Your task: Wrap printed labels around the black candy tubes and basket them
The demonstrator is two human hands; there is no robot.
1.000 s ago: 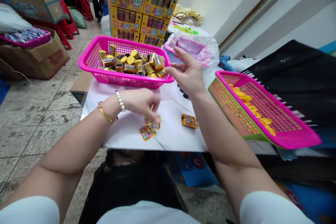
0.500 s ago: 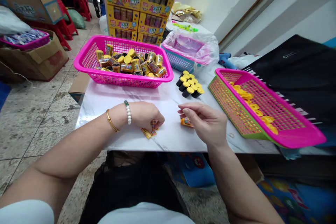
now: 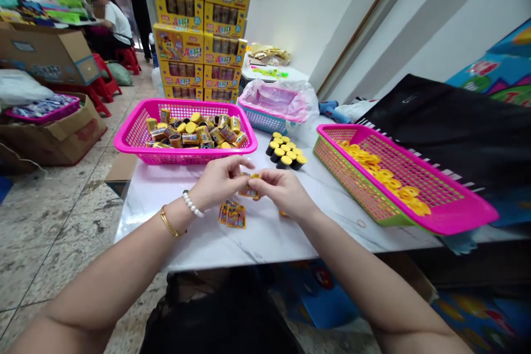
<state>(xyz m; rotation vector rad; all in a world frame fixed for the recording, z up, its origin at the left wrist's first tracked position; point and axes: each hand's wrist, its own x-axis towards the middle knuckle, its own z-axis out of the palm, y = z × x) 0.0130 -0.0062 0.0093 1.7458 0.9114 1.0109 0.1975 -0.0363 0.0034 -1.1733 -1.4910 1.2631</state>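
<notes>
My left hand (image 3: 219, 181) and my right hand (image 3: 282, 192) meet over the marble table (image 3: 257, 240), their fingertips pinching a small orange-yellow printed packet (image 3: 250, 188). Below my left hand lies a little pile of similar packets (image 3: 233, 214), and one more packet (image 3: 283, 213) shows under my right palm. Beyond my hands stands a pink plastic basket (image 3: 185, 155) heaped with yellow-capped cylinders in printed wrappers. Several black cylinders with yellow caps (image 3: 286, 152) stand bunched on the table. To the right, a pink and green basket (image 3: 365, 199) holds yellow rings (image 3: 385, 177).
A blue basket lined with a plastic bag (image 3: 265, 110) sits behind the table. Yellow cartons (image 3: 199, 27) are stacked beyond it. Black cloth (image 3: 435, 121) lies at the right. Farther left, a seated person (image 3: 114, 25) sits among cardboard boxes and red stools.
My hands have come together over the table's middle, and a packet is now pinched between them. The view has tilted up, showing more of the room.
</notes>
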